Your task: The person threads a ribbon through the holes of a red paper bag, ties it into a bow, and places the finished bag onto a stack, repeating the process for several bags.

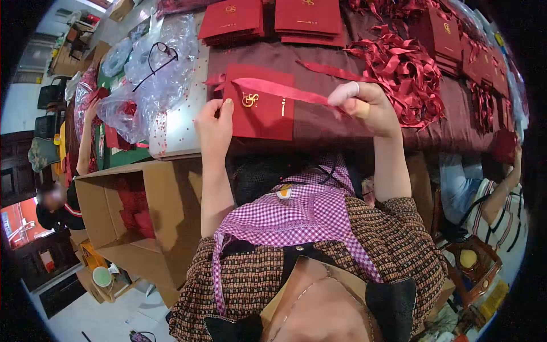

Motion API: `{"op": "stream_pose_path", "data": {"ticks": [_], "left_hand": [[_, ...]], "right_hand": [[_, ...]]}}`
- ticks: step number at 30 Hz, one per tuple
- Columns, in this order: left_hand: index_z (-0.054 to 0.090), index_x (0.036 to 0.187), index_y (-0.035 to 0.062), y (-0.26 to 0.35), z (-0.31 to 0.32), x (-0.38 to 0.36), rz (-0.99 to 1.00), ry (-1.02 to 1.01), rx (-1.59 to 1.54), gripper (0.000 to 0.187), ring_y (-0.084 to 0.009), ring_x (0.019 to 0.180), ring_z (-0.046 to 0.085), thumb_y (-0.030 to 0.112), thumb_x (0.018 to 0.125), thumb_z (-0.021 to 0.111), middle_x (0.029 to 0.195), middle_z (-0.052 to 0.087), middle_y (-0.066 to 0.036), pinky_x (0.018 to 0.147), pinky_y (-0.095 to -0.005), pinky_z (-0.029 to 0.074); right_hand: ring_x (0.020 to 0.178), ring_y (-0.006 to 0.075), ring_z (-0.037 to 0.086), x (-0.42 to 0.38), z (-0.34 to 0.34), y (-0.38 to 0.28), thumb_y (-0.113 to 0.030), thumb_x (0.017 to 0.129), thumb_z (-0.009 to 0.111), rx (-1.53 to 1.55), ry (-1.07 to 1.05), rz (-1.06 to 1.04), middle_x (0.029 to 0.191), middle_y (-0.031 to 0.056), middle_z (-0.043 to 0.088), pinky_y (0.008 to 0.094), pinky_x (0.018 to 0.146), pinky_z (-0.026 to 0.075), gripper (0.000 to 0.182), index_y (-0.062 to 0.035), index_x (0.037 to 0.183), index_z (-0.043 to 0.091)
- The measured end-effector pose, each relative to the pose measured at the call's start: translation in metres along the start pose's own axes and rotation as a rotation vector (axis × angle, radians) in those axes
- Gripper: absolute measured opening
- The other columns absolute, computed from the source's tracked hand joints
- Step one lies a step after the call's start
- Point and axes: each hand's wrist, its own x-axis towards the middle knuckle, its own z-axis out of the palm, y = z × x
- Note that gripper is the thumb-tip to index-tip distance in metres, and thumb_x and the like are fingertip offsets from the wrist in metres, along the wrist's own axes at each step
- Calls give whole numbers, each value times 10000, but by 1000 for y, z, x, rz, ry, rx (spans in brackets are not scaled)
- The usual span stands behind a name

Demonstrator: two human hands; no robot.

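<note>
1. Had a red card (262, 122) lying flat on the cloth-covered bench (326, 55), near the front edge, gold lettering facing up.
2. Pinched a red ribbon (285, 91) in the right grip (376, 111), thumb and fingers together and clamped on it. Wore pale and yellowish covers on the tips of that hand.
3. Held the ribbon nearly straight, slanting across the upper part of the card, from near its left edge to the right grip, past its right edge.
4. Set the left grip (215, 128) at the card's left edge, fingers curled, thumb tip at the edge. Could not tell whether clamped on the card or only resting against it.
5. Saw a loose strip (327, 69) on the bench beyond the right grip, and a tangled ribbon heap (401, 85) to the right.
6. Saw a card stack (231, 23) behind the card, a second stack (307, 23) just beside it, and further stacks (444, 37) past the ribbon heap.
7. Found glasses (154, 73) on clear wrap (134, 62) to the left, near a pale board (176, 134) with red specks.
8. Found an open carton (174, 211) below, at left, with red material (137, 211) inside.
9. Noticed a co-worker's hand (92, 110) at far left, beside the wrap, and another co-worker's hand (517, 155) at far right, at a dark red item (504, 146).
10. Wore a checked apron (285, 222) over a patterned top (387, 242).
</note>
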Motion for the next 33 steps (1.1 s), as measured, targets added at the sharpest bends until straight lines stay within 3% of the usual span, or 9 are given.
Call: {"op": "stream_pose_path", "data": {"ticks": [5,7,9,11,12,15,18,20,33], "left_hand": [[649,866,-41,-7,3,6,-73,-79,-175,183,-75,677,531,137,876,606,725,639,-32,622,-254,437],[656,901,-37,-7,1,7,-143,-139,-270,180,-73,710,540,132,881,598,774,651,-25,651,-244,442],[649,995,-33,-2,0,5,-223,-239,-592,198,-77,769,551,123,886,591,855,649,-23,707,-237,452],[632,1059,-32,-4,-4,5,-229,-280,-591,234,-76,788,555,113,878,599,872,645,-33,729,-238,460],[632,1053,-36,-6,-4,5,-171,-283,-462,230,-74,779,554,104,872,608,862,643,-28,722,-236,460],[630,1040,-46,0,-5,3,-91,-247,-276,225,-69,755,550,85,857,632,850,642,-23,699,-227,460],[629,1036,-45,10,-5,0,-64,-237,-218,212,-66,751,552,76,862,627,848,641,-21,688,-219,459],[623,1046,-52,15,-4,-1,-81,-244,-323,212,-63,761,554,65,870,615,851,641,-21,690,-219,461],[598,1144,-41,25,-17,-6,-81,-373,-444,320,-47,765,513,13,830,626,889,592,16,697,-196,438]], "right_hand": [[808,129,598,4,16,4,-78,863,616,264,-60,1,951,64,642,262,743,496,225,17,1067,633],[804,130,599,5,19,7,-33,839,632,51,84,-38,978,64,637,263,763,494,222,12,1056,635],[841,128,593,11,16,8,3,806,650,-43,120,-58,966,52,636,267,772,488,202,-4,1007,648],[881,124,581,17,14,11,-8,795,661,-358,116,-234,974,44,629,282,801,472,151,-13,945,651],[928,168,577,17,23,5,-22,774,671,-479,182,-177,981,68,625,309,831,457,137,-31,910,651],[978,286,554,29,41,8,-62,749,685,-955,151,-474,983,101,621,370,857,435,158,-70,902,646],[906,257,557,34,56,24,-59,749,684,-846,-67,-409,903,59,618,380,833,399,176,-89,908,614],[874,255,550,34,67,39,-62,764,676,-845,-79,-255,836,63,601,372,834,388,160,-91,910,615],[821,273,527,55,77,55,-120,831,637,-1023,20,-269,815,91,563,375,815,380,86,-65,887,603]]}}
